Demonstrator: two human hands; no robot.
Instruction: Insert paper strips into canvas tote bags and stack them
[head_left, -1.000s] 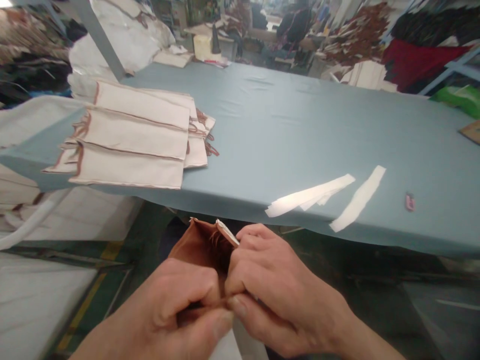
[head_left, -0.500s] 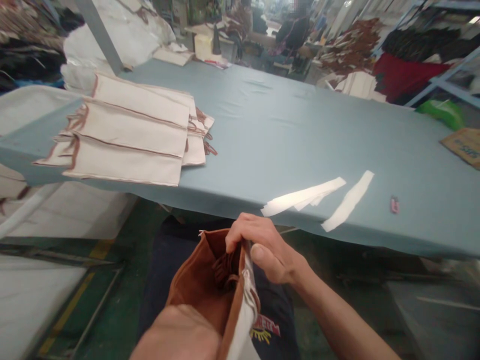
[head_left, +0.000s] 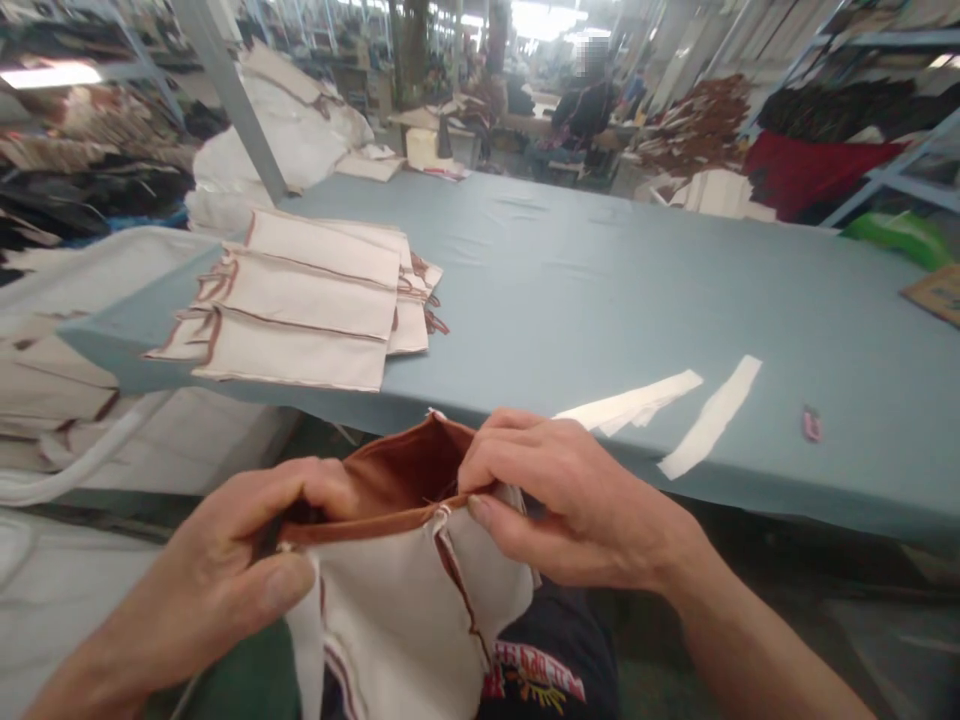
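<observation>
A cream cloth bag (head_left: 397, 610) with a brown lining and brown seams hangs over my lap, its mouth gaping upward. My left hand (head_left: 240, 560) grips the left part of the rim, thumb outside and fingers inside against the lining. On the right part of the rim, near a seam end, my right hand (head_left: 570, 490) pinches the edge between thumb and fingers. The inside bottom of the bag is out of sight.
A pile of flat cream pieces (head_left: 307, 310) with brown edging lies on the blue-covered table (head_left: 570, 310). Cream strips (head_left: 712, 415) and a small pink item (head_left: 811, 423) rest near its front edge. Far off, a person (head_left: 585, 110) is among heaped materials.
My left hand has come up from inside the bag to its left rim. The bag has turned, its outer side now facing me, and my right hand still grips the rim.
</observation>
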